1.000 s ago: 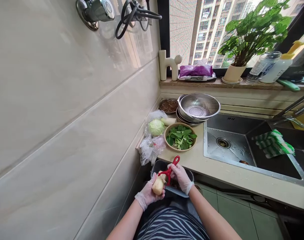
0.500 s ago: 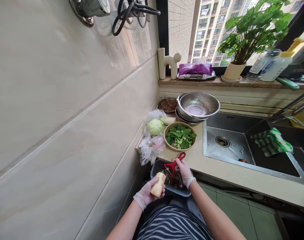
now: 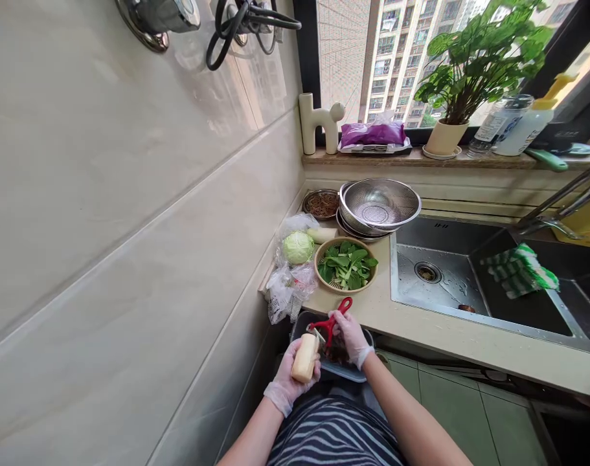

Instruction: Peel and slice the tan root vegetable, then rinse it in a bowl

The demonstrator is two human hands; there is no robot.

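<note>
In my gloved left hand [image 3: 291, 378] lies a short, pale peeled root vegetable [image 3: 305, 358], with the fingers wrapped round its lower part. My gloved right hand [image 3: 351, 336] grips a red peeler [image 3: 330, 323]; its blade end is by the upper end of the vegetable, and I cannot tell whether they touch. Both hands are over a dark bin [image 3: 346, 372], which has dark scraps inside, partly hidden by my hands. Beyond it on the counter stands a tan basket [image 3: 318, 275] of leafy greens [image 3: 348, 264].
A cabbage [image 3: 298, 247], a pale cylindrical vegetable [image 3: 322, 234] and plastic bags [image 3: 281, 294] lie along the wall. Steel colanders [image 3: 379, 200] are stacked behind the basket. The sink [image 3: 440, 285] is on the right, with a green checked cloth [image 3: 522, 268] over its divider.
The vegetable has been turned in my left hand and now shows a smoother side. My right hand has brought the peeler left, closer to it. The view has shifted slightly.
</note>
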